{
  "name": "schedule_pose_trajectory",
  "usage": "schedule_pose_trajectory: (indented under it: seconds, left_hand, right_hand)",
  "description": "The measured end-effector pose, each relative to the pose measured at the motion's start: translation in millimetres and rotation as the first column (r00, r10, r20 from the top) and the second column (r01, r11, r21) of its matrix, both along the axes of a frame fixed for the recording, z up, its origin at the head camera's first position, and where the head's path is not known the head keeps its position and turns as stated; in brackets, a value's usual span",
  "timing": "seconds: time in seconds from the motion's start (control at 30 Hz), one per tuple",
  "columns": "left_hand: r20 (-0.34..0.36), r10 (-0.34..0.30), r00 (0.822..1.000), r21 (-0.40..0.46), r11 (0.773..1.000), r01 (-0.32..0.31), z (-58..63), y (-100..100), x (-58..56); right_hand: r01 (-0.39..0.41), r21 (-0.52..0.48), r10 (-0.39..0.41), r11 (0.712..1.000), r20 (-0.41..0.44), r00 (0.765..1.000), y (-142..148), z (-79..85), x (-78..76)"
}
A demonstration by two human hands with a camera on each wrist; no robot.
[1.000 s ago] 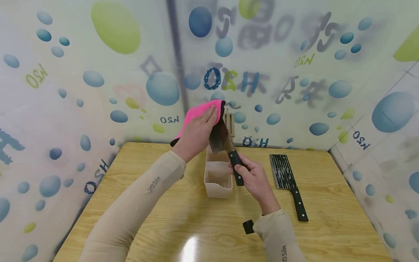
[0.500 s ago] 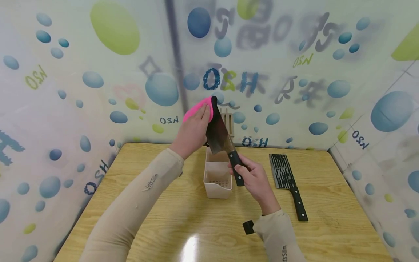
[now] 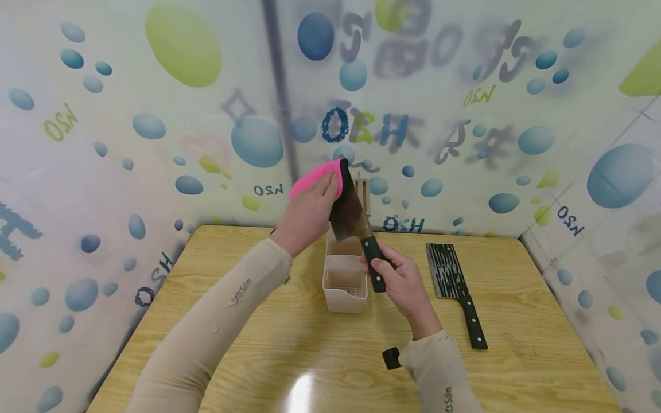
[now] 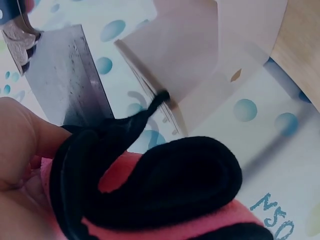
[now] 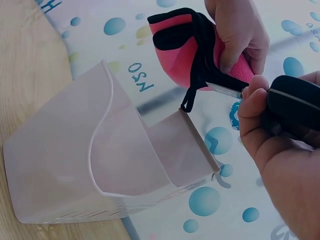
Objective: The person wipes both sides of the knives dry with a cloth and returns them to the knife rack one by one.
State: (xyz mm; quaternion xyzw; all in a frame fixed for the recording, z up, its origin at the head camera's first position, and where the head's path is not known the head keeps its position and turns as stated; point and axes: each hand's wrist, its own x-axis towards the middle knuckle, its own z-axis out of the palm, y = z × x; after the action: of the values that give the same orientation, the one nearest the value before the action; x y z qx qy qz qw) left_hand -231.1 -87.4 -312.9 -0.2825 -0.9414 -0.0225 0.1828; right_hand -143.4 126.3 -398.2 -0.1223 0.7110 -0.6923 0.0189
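Left grip (image 3: 307,213) high; right grip (image 3: 400,278) lower, curled.

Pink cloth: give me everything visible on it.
The pink cloth looks soft and fleecy, with black edging and a thin black loop hanging at one side. It is bunched into folds, raised off the table, gripped by the left hand against the far part of the cleaver blade. Its full outline is hidden.

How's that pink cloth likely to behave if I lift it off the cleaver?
The pink cloth should be floppy: it curls into loose folds in the left hand. It's probably light, being just soft-looking fabric. Its black edging may trail, since one narrow bit dangles free.
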Motion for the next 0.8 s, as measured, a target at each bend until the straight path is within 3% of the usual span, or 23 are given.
schedule_pose_trajectory:
  seconds: [0.2, 0.53, 0.8]
  left_hand:
    - [-0.054, -0.025, 0.998, -0.038, 0.999, 0.023, -5.0, 5, 2.5]
    - [-0.083, -0.077, 0.994, -0.051, 0.996, 0.073, -11.4, 12, 11.9]
    - [-0.112, -0.096, 0.989, -0.129, 0.988, 0.081, -14.4, 17, 18.4]
  right_hand:
    - [0.018, -0.005, -0.018, 1.0, 0.016, 1.0, -1, 1.4, 0.2]
    - [0.06, -0.029, -0.058, 0.998, 0.057, 0.997, 0, 3.5, -1.6]
    - [0.082, -0.043, -0.079, 0.996, 0.072, 0.994, 2, 2.9, -3.6]
